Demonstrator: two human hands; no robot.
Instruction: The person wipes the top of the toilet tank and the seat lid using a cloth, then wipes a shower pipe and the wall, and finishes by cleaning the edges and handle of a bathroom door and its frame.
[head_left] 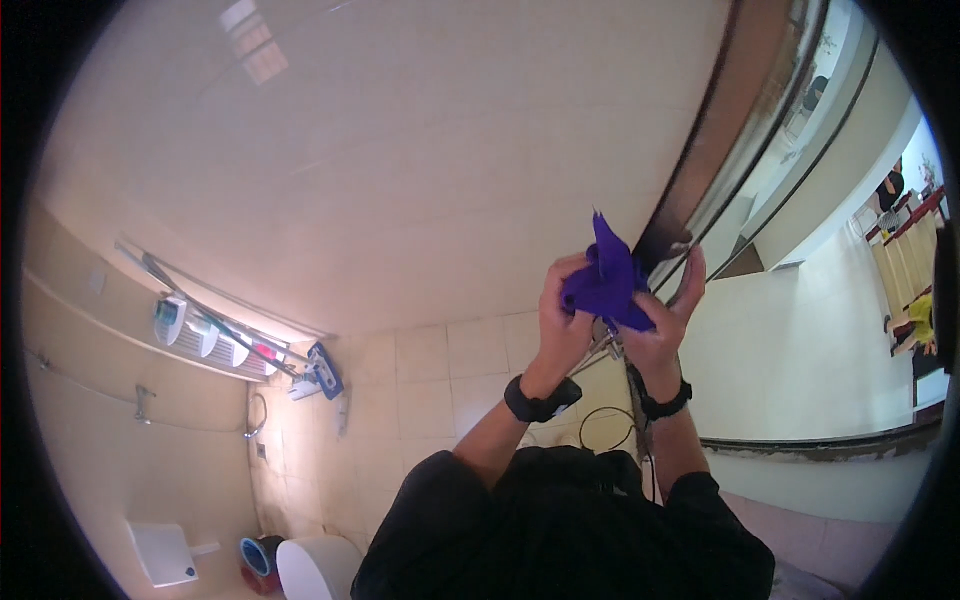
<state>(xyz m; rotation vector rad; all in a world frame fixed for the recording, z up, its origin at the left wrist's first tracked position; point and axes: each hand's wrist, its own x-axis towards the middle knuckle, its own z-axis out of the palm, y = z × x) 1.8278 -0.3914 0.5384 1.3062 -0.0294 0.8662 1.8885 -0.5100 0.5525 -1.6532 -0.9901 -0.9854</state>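
Observation:
A bunched purple cloth [608,282] is held in front of me, between both hands, beside the dark brown door frame [705,125]. My left hand [563,312] is closed on the cloth's left side, and one pointed corner sticks up above it. On the cloth's lower right edge presses the thumb of my right hand [662,330]. The other right fingers reach up along the frame's edge; whether they touch it, I cannot tell. A black band circles each wrist.
A blue flat mop [322,370] leans near a wall shelf [215,340] holding containers. At lower left are a white toilet [318,568] and a blue-rimmed bucket [262,553]. A dark cable [607,410] loops near the doorway. Beyond it stands a wooden table [908,258].

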